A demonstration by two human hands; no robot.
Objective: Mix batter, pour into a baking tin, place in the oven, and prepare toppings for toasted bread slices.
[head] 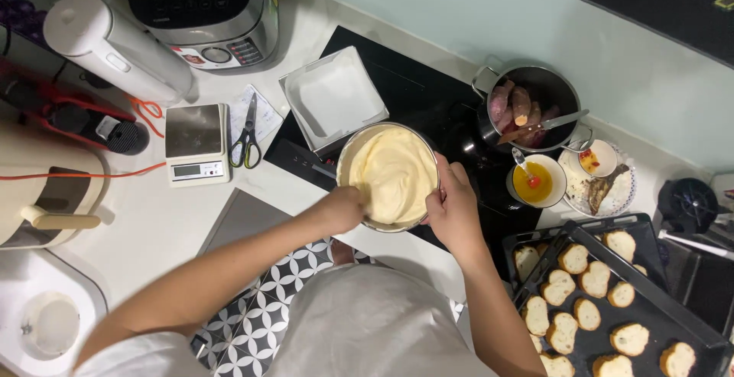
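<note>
Both hands clamp a round steel bowl of pale yellow batter: left hand at its near rim, apparently gripping, right hand opposite; black tray of bread slices right of them.

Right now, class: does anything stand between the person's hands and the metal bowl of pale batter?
Nothing visible does. The left hand and right hand already grip the metal bowl by its opposite rims.
</note>
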